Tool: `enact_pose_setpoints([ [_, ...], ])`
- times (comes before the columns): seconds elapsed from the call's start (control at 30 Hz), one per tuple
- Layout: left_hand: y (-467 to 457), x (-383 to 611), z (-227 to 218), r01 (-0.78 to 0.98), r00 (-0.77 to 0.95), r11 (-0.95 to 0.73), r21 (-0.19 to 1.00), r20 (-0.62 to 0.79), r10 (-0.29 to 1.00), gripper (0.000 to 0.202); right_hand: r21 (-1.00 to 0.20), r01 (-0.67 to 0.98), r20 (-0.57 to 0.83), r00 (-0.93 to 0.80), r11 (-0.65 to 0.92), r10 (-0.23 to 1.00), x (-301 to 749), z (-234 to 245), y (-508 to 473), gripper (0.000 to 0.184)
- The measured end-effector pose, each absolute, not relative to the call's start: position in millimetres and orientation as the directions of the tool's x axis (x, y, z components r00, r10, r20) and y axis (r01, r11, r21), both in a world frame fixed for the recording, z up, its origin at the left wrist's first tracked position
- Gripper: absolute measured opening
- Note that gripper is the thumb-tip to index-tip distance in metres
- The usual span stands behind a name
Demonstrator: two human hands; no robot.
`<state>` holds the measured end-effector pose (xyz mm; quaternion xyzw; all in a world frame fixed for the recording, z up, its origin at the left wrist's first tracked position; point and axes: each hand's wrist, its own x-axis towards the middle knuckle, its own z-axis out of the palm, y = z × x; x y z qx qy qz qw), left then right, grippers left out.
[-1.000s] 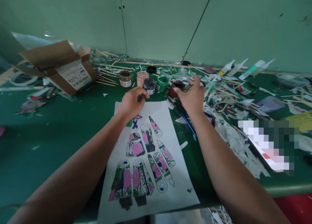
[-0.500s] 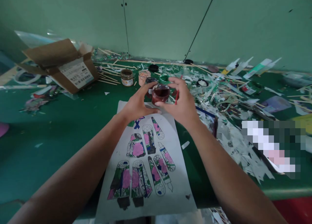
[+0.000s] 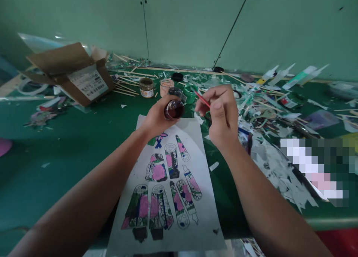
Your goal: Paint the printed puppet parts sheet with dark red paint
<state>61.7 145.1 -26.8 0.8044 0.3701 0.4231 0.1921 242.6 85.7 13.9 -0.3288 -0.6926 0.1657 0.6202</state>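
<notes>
My left hand point(image 3: 156, 117) is closed around a small jar of dark red paint point(image 3: 175, 110), whose open mouth tips toward me. My right hand point(image 3: 223, 113) is apart from the jar, to its right, with the fingers curled round a thin red-handled paintbrush point(image 3: 202, 98). The brush points up and to the left; its bristles are not clear to see. Below both hands lies a white paper sheet point(image 3: 207, 208) with outlined shapes, partly coloured pink, green, blue and black.
Behind the hands stand a brown-lidless jar point(image 3: 146, 88), a peach jar point(image 3: 166, 86) and a green jar point(image 3: 190, 94). An open cardboard box point(image 3: 84, 82) sits at the left. Paper scraps point(image 3: 279, 175) and glue bottles point(image 3: 300, 78) crowd the right; a pixelated patch hides something there.
My right hand has let go of the jar and drawn away to the right, bringing the paintbrush to a leftward slant. My left hand keeps the jar, which now sits slightly left and more tilted.
</notes>
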Motion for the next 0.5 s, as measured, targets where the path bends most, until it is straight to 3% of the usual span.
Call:
enact_pose_setpoints([
  [0.07, 145.4, 62.2, -27.6, 0.429, 0.354, -0.654, 0.623, 0.550, 0.756, 0.052, -0.614, 0.241, 0.779, 0.029, 0.752, 0.627, 239.3, 11.5, 83.0, 0.039],
  [0.17, 145.3, 62.9, -28.2, 0.428, 0.335, -0.635, 0.643, 0.540, 0.772, 0.051, -0.662, 0.257, 0.735, 0.040, 0.704, 0.677, 235.0, 6.6, 80.2, 0.046],
  [0.5, 143.8, 64.7, -24.7, 0.437, 0.333, -0.618, 0.654, 0.520, 0.786, 0.051, -0.693, 0.407, 0.661, 0.028, 0.595, 0.750, 232.5, -2.5, 85.3, 0.039],
])
